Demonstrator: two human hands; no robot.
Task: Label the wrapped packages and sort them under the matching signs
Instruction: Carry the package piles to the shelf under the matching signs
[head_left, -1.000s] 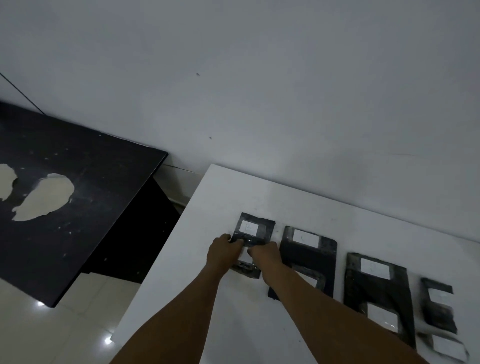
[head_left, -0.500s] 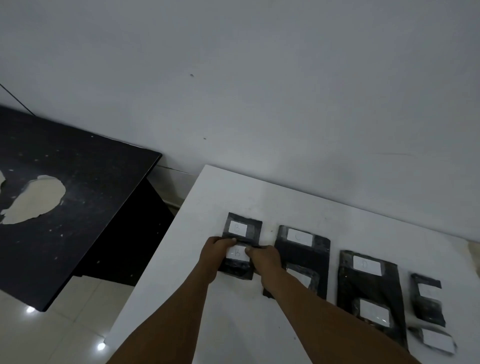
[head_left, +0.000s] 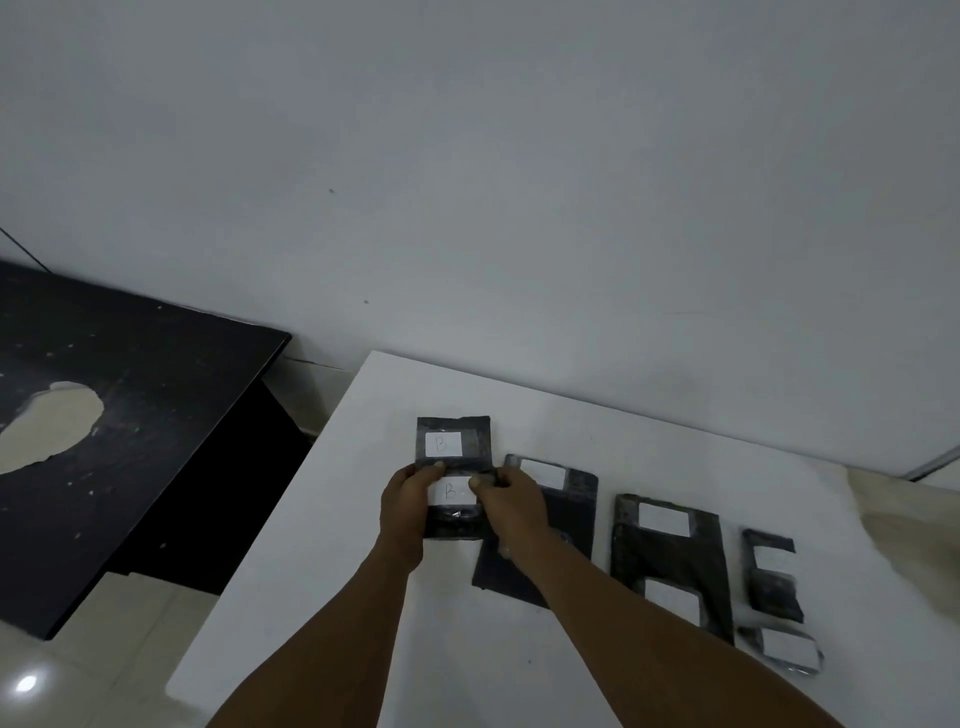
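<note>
Two hands, left and right, had a closed grip on a black wrapped package labelled "B", just near of another "B" package on the white table; labels further right were unreadable.

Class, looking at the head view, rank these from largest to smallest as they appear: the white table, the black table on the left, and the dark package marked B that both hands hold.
1. white table
2. black table, though the frame cuts it off, so its true extent is unsure
3. package marked B, held between left hand and right hand
</note>
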